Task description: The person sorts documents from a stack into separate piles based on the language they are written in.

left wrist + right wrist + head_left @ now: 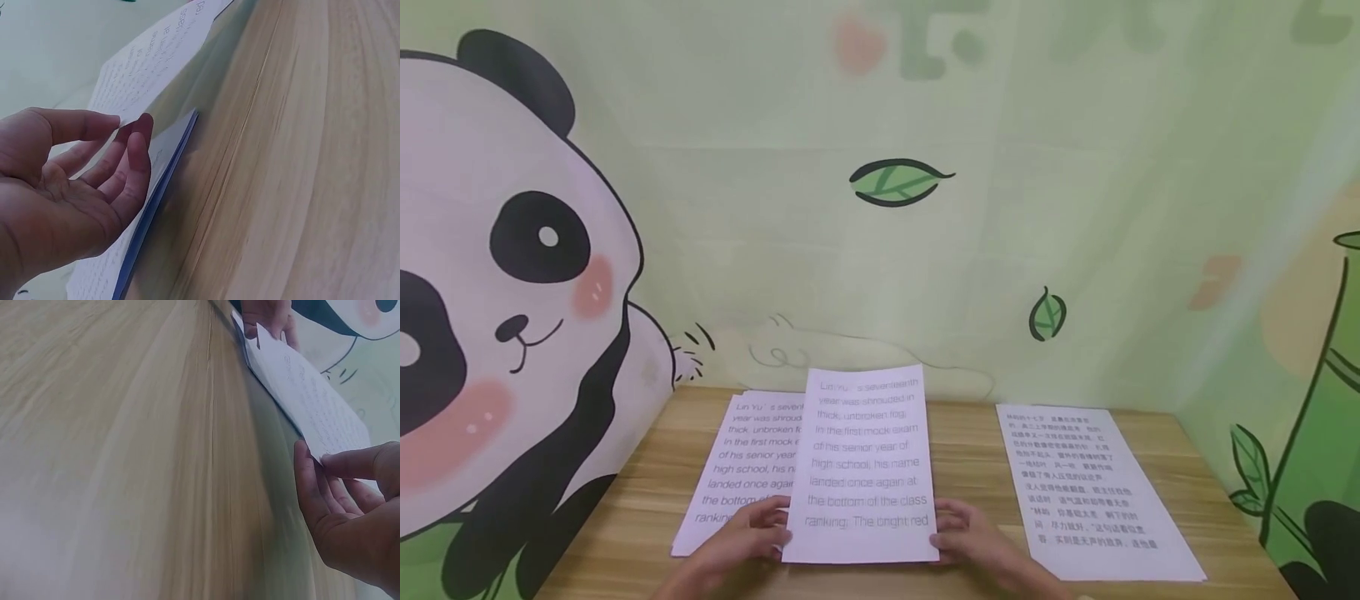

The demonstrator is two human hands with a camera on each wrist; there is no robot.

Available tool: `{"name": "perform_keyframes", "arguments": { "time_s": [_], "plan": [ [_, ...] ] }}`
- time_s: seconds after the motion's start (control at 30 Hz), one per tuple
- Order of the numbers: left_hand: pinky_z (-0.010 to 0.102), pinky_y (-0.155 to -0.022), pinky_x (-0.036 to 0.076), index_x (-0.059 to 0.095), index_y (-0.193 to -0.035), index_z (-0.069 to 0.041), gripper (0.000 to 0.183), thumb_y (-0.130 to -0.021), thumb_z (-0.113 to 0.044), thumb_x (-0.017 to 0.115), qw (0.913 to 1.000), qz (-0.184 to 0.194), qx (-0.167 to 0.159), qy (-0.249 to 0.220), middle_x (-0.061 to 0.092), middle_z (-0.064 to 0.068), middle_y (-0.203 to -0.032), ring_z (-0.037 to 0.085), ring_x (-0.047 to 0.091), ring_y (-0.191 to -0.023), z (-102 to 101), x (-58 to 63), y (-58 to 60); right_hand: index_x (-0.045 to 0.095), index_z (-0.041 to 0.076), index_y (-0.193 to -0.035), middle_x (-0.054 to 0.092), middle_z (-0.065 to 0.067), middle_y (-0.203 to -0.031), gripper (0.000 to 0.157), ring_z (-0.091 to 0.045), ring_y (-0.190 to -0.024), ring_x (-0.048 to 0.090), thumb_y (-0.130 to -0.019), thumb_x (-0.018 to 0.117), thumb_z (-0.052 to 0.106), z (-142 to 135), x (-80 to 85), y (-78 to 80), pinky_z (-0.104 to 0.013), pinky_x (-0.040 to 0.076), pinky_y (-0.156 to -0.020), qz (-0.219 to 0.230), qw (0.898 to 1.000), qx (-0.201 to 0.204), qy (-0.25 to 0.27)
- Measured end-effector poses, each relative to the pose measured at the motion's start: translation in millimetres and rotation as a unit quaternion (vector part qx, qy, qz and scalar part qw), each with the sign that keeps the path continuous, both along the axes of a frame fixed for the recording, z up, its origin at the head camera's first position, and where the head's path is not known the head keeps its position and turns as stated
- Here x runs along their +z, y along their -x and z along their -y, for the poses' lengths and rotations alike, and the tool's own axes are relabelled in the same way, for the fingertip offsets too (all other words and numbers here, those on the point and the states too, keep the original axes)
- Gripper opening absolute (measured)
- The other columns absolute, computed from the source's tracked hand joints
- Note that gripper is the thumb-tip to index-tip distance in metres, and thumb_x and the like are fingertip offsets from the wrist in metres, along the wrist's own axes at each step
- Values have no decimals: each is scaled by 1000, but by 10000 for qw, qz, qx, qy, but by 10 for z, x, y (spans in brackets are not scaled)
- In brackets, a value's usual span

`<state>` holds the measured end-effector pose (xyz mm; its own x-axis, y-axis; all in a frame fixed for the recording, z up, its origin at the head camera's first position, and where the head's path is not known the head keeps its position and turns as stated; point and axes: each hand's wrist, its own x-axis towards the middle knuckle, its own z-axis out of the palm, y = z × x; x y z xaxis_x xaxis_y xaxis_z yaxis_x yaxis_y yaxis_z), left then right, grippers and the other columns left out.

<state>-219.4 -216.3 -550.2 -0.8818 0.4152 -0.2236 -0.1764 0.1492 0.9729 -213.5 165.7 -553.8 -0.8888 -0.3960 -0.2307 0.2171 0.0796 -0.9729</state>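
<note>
A sheet of paper (867, 467) with large English print is held up over the middle of the table, tilted toward the head camera. My left hand (741, 537) pinches its lower left edge between thumb and fingers. At the lower right edge, my right hand (973, 537) grips it the same way. In the left wrist view, the thumb and fingertips meet at the corner of the sheet (156, 69), above a stack of printed paper (156, 200). The right wrist view shows the sheet (312, 406) stretched between both hands.
Left of the held sheet lies a paper stack (730, 467) with the same English text, partly covered by it. A page of Chinese print (1090, 492) rests on the right of the wooden table (970, 450). Behind hangs a green cloth (760, 208) with a panda and leaves.
</note>
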Motion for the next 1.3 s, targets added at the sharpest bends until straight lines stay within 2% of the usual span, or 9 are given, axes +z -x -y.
{"name": "perform_keyframes", "arguments": {
  "time_s": [0.27, 0.5, 0.7, 0.93, 1.13, 1.3],
  "plan": [
    [32, -81, 56, 35, -148, 14, 63, -96, -9, 61, 9996, -50, 167, 206, 68, 11, -123, 15, 66, -96, 159, 41, 6, 45, -12, -141, 67, -16, -109, 57, -20, -87, 71, -88, 65, -8, 321, -34, 56, -41, 64, -78, 20, 9995, 24, 322],
    [32, -80, 56, 37, -149, 12, 61, -97, -9, 60, 9988, 69, 414, 247, 69, 9, -120, 14, 67, -94, 265, 28, 6, 49, -12, -137, 68, -12, -101, 51, -19, -81, 71, -88, 63, -11, 522, -68, 130, -39, 65, -74, 81, 9994, 46, 322],
    [30, -73, 58, 37, -145, 16, 58, -98, -8, 59, 9992, 9, 351, 194, 72, 13, -117, 15, 68, -88, 281, 0, -5, 38, -18, -142, 69, -21, -107, 58, -22, -82, 73, -89, 62, -11, 534, -58, 95, -40, 65, -75, 261, 9996, 55, 125],
    [29, -66, 59, 35, -142, 21, 61, -95, -6, 62, 9973, -111, 527, 493, 73, 22, -114, 16, 70, -80, 287, -26, 20, 32, -22, -144, 71, -24, -108, 62, -23, -82, 74, -90, 62, -10, 524, -43, 76, -39, 64, -77, 353, 9993, 38, 110],
    [26, -59, 59, 37, -141, 22, 61, -90, 0, 63, 9966, -232, 434, 660, 75, 11, -92, 17, 73, -70, 244, -26, 17, 36, -25, -140, 71, -21, -100, 61, -20, -75, 73, -87, 62, -13, 520, -34, 77, -37, 64, -73, 182, 9994, -176, -240],
    [26, -59, 59, 38, -139, 22, 62, -88, 1, 65, 9958, -269, 486, 724, 75, 9, -92, 18, 74, -69, 248, -42, -7, 39, -24, -139, 70, -21, -97, 59, -20, -75, 72, -86, 63, -13, 500, -24, 67, -36, 64, -71, 49, 9988, -254, -425]
  ]
}}
